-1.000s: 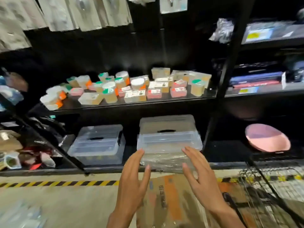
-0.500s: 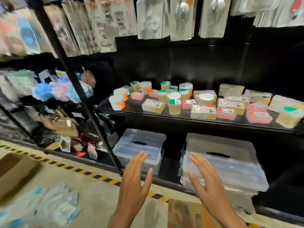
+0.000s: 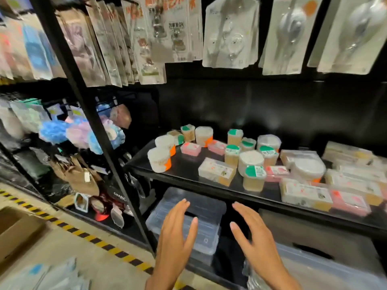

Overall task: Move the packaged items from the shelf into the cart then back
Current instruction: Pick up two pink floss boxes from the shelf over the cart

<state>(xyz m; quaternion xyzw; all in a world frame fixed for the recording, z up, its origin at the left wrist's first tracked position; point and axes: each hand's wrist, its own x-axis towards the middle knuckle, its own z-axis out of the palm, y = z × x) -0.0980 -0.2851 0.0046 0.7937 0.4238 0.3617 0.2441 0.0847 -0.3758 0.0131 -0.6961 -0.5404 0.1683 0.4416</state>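
The hanging blister packs (image 3: 228, 32) are cut off at the top and blurred, and the clear storage bins (image 3: 188, 218) below sit partly behind our hands. We now see the packaged items (image 3: 251, 164) closer and higher on the black shelf (image 3: 184, 174), well above our fingers. Our left hand (image 3: 176, 233) and right hand (image 3: 255, 239) still hover spread, palms facing, holding nothing.
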